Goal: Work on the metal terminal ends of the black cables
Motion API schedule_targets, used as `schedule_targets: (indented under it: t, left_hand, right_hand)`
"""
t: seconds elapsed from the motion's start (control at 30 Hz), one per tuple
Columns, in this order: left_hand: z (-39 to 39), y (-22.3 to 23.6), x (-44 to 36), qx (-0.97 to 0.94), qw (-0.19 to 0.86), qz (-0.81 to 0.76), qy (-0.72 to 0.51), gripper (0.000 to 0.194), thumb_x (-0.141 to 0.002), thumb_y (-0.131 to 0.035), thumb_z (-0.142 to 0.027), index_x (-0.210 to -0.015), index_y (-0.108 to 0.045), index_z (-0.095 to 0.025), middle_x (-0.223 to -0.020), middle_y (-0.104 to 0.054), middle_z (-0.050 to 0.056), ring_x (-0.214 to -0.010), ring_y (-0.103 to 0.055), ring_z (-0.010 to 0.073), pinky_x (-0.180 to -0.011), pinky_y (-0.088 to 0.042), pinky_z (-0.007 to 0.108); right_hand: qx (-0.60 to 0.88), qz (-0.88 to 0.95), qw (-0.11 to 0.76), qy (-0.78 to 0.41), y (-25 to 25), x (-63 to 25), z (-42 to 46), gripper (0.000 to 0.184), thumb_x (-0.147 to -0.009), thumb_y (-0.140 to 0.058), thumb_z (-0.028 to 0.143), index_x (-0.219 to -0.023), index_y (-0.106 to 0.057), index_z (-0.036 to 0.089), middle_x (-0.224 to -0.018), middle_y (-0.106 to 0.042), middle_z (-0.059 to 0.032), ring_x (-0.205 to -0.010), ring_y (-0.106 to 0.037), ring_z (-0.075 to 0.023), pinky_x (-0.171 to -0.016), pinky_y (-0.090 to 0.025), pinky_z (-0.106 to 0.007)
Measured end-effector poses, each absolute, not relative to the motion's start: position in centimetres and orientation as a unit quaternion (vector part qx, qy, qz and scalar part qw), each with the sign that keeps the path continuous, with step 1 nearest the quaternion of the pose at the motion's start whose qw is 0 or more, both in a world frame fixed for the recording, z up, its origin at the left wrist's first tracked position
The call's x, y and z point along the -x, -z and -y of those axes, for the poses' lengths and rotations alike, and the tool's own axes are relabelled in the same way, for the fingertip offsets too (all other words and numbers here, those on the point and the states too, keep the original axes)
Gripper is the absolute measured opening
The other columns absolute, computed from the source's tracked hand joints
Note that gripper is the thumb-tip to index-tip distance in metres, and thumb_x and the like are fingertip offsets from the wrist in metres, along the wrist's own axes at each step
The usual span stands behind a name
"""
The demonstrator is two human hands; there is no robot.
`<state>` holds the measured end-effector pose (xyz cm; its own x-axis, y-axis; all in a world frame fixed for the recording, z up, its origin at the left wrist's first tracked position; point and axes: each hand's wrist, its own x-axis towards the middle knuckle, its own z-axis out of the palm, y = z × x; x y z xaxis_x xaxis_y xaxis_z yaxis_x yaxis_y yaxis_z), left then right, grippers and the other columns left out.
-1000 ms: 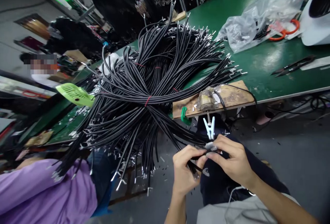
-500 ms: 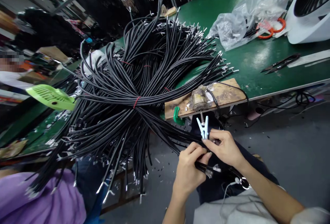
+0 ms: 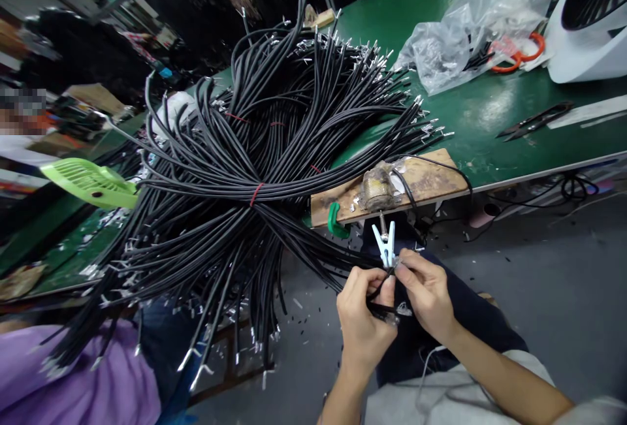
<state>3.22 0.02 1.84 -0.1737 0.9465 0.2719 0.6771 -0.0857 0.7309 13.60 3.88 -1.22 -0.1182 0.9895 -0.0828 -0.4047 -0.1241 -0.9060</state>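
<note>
Black cables (image 3: 313, 252) with stripped, silvery ends run from a big heap on the green table toward my lap. My left hand (image 3: 365, 314) is closed around several of them near their ends. Thumb and fingers of my right hand (image 3: 426, 291) pinch a cable's pale end close to my left fingertips. Just above the pinch sits a light blue clothespin (image 3: 385, 245), on or right before the metal shaft of a small motor (image 3: 377, 188). The motor is fixed on a wooden board (image 3: 431, 173) at the table edge. Fingers hide the exact grip on the cable end.
A green clamp (image 3: 337, 221) grips the board's edge. Snips (image 3: 533, 121), a clear plastic bag (image 3: 441, 53), orange-handled scissors (image 3: 519, 59) and a white fan (image 3: 588, 27) occupy the table's right. A green fan (image 3: 91, 182) stands left; a person in purple (image 3: 83, 373) sits lower left.
My right hand has drawn down and in, from beside the clothespin to a cable end at my left fingertips. My left hand has shifted slightly right, still around the cables.
</note>
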Motion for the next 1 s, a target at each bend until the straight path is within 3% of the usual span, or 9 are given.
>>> schedule_targets:
  t: [0.13, 0.27, 0.47, 0.6, 0.77, 0.93, 1.0]
  left_hand:
    - [-0.2, -1.8, -3.2, -0.608, 0.178, -0.654, -0.414, 0.005, -0.087, -0.057, -0.017, -0.081, -0.057, -0.017, -0.072, -0.054, 0.0, -0.061, -0.055, 0.0116, -0.057, -0.042, 0.021]
    - [-0.2, -2.0, -2.8, -0.638, 0.209, -0.62, -0.406, 0.012, -0.09, -0.051, -0.016, -0.081, -0.06, -0.017, -0.07, -0.055, 0.0, -0.062, -0.054, 0.0122, -0.057, -0.038, 0.022]
    - [-0.2, -2.8, -2.2, -0.64, 0.285, -0.595, -0.394, 0.031, -0.093, -0.043, -0.017, -0.063, -0.048, -0.017, -0.06, -0.049, -0.001, -0.057, -0.048, 0.0103, -0.056, -0.033, 0.022]
    - [-0.3, -3.0, -2.1, -0.621, 0.298, -0.605, -0.399, 0.038, -0.095, -0.042, -0.018, -0.057, -0.041, -0.017, -0.055, -0.044, -0.002, -0.052, -0.043, 0.009, -0.053, -0.03, 0.022]
    - [-0.1, -2.9, -2.3, -0.627, 0.281, -0.591, -0.422, 0.028, -0.09, -0.051, -0.021, -0.062, -0.05, -0.016, -0.057, -0.047, -0.002, -0.053, -0.046, 0.0091, -0.052, -0.033, 0.02]
    - [0.0, -2.7, -2.3, -0.603, 0.27, -0.623, -0.418, 0.025, -0.088, -0.053, -0.018, -0.064, -0.054, -0.015, -0.058, -0.052, -0.001, -0.052, -0.048, 0.0094, -0.051, -0.035, 0.02]
    - [-0.2, -2.8, -2.0, -0.603, 0.283, -0.614, -0.423, 0.024, -0.089, -0.051, -0.017, -0.066, -0.058, -0.015, -0.06, -0.054, -0.001, -0.054, -0.05, 0.0098, -0.054, -0.036, 0.02]
  right_hand:
    - [0.317, 0.176, 0.493, -0.791, 1.0, -13.2, -4.2, 0.022, -0.069, -0.075, 0.035, -0.061, -0.063, 0.018, -0.062, -0.051, 0.0003, -0.06, -0.045, -0.013, -0.06, -0.04, -0.027]
    - [0.287, 0.167, 0.468, -0.819, 0.7, -13.6, -5.1, 0.021, -0.062, -0.077, 0.03, -0.054, -0.064, 0.016, -0.052, -0.048, 0.002, -0.052, -0.038, -0.01, -0.053, -0.036, -0.025]
    - [0.287, 0.259, 0.447, -0.807, 0.5, -14.9, -5.6, 0.023, -0.071, -0.072, 0.038, -0.068, -0.068, 0.015, -0.062, -0.056, -0.0007, -0.056, -0.045, -0.0112, -0.054, -0.038, -0.025]
    - [0.261, 0.362, 0.435, -0.782, 0.3, -15.4, -5.8, 0.017, -0.068, -0.078, 0.028, -0.077, -0.068, 0.017, -0.076, -0.059, -0.0024, -0.07, -0.053, -0.0147, -0.065, -0.044, -0.027]
    - [0.311, 0.3, 0.492, -0.756, 0.8, -14.2, -4.9, 0.021, -0.067, -0.079, 0.03, -0.07, -0.061, 0.019, -0.068, -0.054, 0.0006, -0.062, -0.05, -0.0132, -0.059, -0.041, -0.026]
    - [0.379, 0.434, 0.589, -0.566, 1.1, -13.7, -3.9, 0.009, -0.078, -0.07, 0.026, -0.073, -0.065, 0.02, -0.075, -0.057, -0.0044, -0.073, -0.05, -0.0186, -0.07, -0.043, -0.032]
    - [0.343, 0.406, 0.548, -0.645, 0.9, -14.0, -4.2, 0.015, -0.077, -0.072, 0.032, -0.076, -0.064, 0.019, -0.073, -0.056, -0.0038, -0.069, -0.049, -0.017, -0.065, -0.042, -0.031]
